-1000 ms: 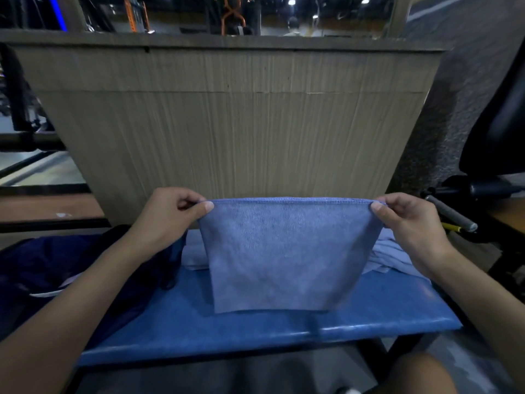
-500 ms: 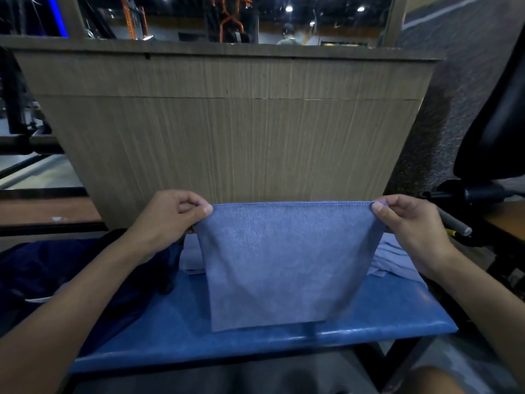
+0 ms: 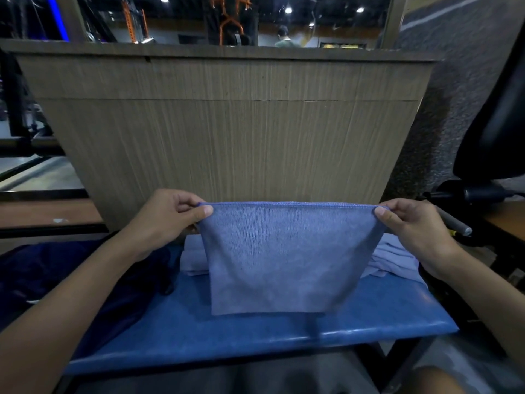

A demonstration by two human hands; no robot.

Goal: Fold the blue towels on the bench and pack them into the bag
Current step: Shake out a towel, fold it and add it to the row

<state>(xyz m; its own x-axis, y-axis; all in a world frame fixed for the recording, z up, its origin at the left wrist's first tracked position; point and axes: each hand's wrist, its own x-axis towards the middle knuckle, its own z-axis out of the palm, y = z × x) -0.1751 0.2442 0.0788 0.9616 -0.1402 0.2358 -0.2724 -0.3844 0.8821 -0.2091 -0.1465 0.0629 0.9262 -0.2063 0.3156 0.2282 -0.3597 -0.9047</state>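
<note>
A blue towel [image 3: 284, 257] hangs flat and stretched above the blue padded bench [image 3: 255, 336]. My left hand [image 3: 167, 217] pinches its upper left corner between thumb and fingers. My right hand [image 3: 412, 228] pinches the upper right corner the same way. The towel's lower edge hangs close to the bench; I cannot tell if it touches. Behind it on the bench lie more pale blue towels [image 3: 395, 257], partly hidden, with one end showing at the left [image 3: 194, 257]. A dark navy bag [image 3: 56, 274] lies on the bench's left end, under my left forearm.
A wood-grain panel [image 3: 227, 137] rises right behind the bench. Black gym equipment with a grey-handled bar [image 3: 454, 226] stands to the right. A dark frame and floor lie to the left. My knee [image 3: 443, 379] shows below the bench's front edge.
The towel stays held up by both top corners, with its lower edge swinging a little. The view has shifted slightly. The grips are unchanged.
</note>
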